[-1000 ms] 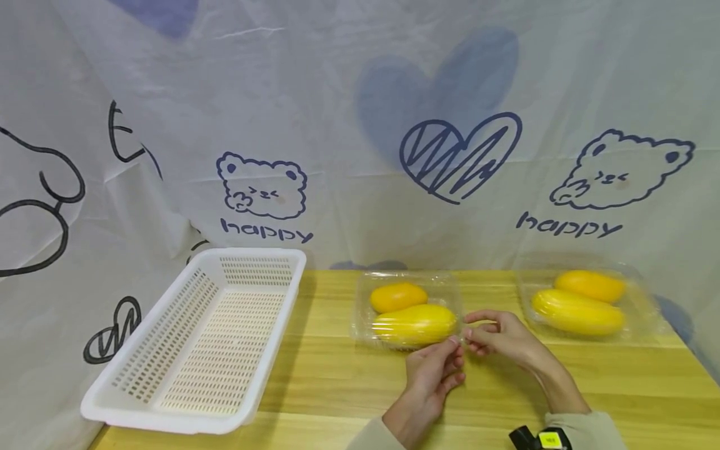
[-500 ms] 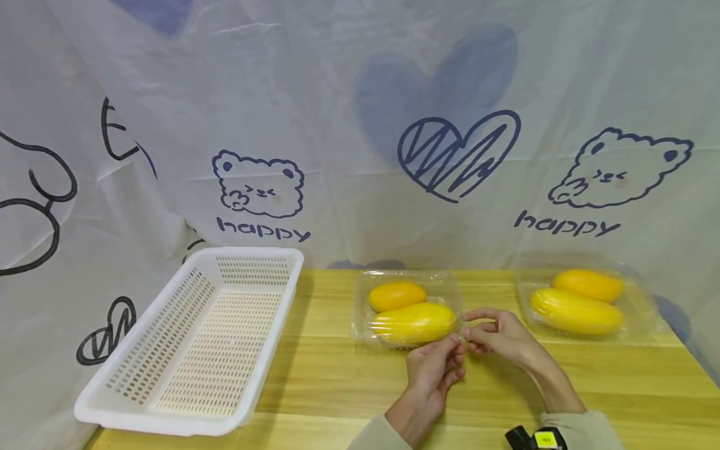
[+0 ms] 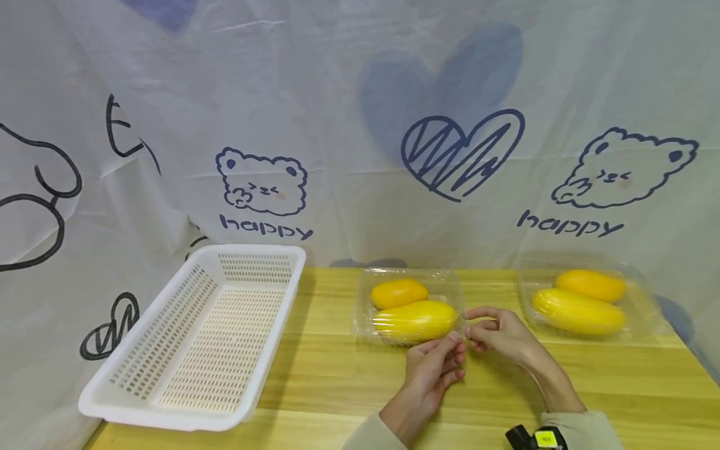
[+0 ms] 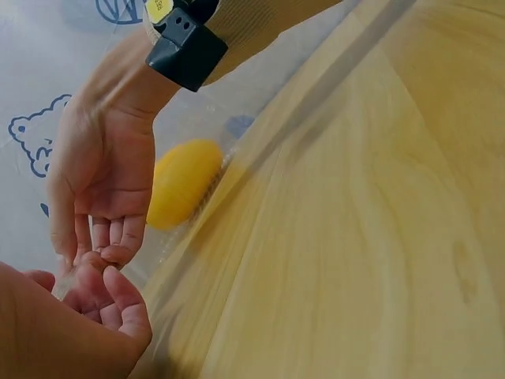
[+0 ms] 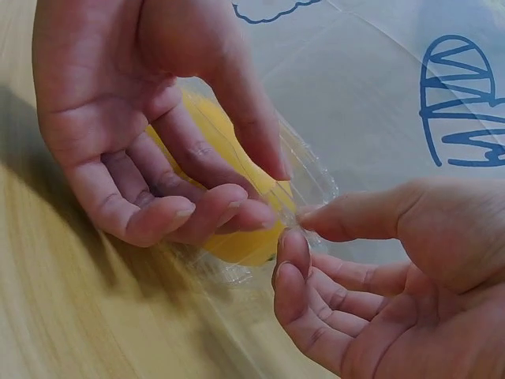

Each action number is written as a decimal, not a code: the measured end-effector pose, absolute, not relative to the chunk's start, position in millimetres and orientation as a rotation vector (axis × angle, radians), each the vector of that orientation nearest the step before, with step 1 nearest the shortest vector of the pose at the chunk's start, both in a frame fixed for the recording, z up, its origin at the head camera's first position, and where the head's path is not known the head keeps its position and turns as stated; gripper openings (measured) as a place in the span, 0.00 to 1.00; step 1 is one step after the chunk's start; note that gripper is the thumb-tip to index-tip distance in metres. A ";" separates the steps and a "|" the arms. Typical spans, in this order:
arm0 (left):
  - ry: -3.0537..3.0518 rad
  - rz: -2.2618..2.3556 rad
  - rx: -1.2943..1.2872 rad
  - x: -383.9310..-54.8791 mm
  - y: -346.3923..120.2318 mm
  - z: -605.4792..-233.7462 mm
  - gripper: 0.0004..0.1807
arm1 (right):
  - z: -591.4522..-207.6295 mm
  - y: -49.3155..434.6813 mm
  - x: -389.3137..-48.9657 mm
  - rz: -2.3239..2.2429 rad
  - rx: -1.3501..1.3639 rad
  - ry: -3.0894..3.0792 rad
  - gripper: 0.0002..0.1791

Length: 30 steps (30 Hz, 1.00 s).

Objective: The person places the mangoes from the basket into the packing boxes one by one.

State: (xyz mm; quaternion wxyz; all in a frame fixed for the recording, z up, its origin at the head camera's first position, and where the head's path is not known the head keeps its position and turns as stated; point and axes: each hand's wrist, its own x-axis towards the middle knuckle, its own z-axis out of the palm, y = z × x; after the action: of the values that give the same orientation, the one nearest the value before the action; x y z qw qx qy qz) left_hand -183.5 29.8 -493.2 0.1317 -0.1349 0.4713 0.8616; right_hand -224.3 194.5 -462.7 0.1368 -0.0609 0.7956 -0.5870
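A clear plastic box [image 3: 416, 276] stands at the back middle of the table. Inside it lie a large, long yellow fruit [image 3: 416, 321] in front and a smaller orange-yellow oval fruit [image 3: 399, 293] behind. At the box's front right corner, my left hand [image 3: 432, 369] pinches the plastic edge between thumb and fingers. My right hand [image 3: 500, 337] comes in from the right, thumb and index finger pinching the same edge [image 5: 286, 207] close beside the left fingertips. Seen from the right wrist, the left hand [image 5: 150, 126] is at upper left and the right hand [image 5: 379, 276] at lower right.
A second clear plastic box [image 3: 641, 319] with two similar yellow fruits [image 3: 578, 311] stands at the back right. To the left is a white perforated basket [image 3: 272, 350] with nothing in it. A printed cloth [image 3: 337, 125] hangs behind the wooden table [image 3: 332, 387].
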 end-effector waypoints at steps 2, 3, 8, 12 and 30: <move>1.371 2.480 -0.365 -183.0 27.1 -493.4 0.09 | -463.0 194.4 -224.7 -1.694 -0.178 2.310 0.26; 1.371 2.466 -0.350 -182.6 25.6 -493.3 0.09 | -463.3 194.2 -224.8 -1.693 -0.173 2.313 0.26; 1.413 2.364 -0.234 -178.0 14.9 -493.3 0.08 | -464.1 194.2 -225.0 -1.685 -0.191 2.327 0.27; 1.502 2.272 -0.077 -174.1 4.6 -492.9 0.13 | -464.5 195.0 -224.3 -1.695 -0.232 2.323 0.27; 2.286 1.565 0.703 -185.5 -47.1 -448.6 0.07 | -465.6 194.7 -225.6 -1.747 -0.228 2.262 0.31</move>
State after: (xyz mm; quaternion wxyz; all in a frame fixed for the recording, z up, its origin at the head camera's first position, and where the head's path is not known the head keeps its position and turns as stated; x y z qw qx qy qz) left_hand -185.5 -47.1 -448.6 0.1413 0.2435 0.7918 0.5421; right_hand -225.6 194.7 -465.6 0.1368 -0.0787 0.7815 -0.6036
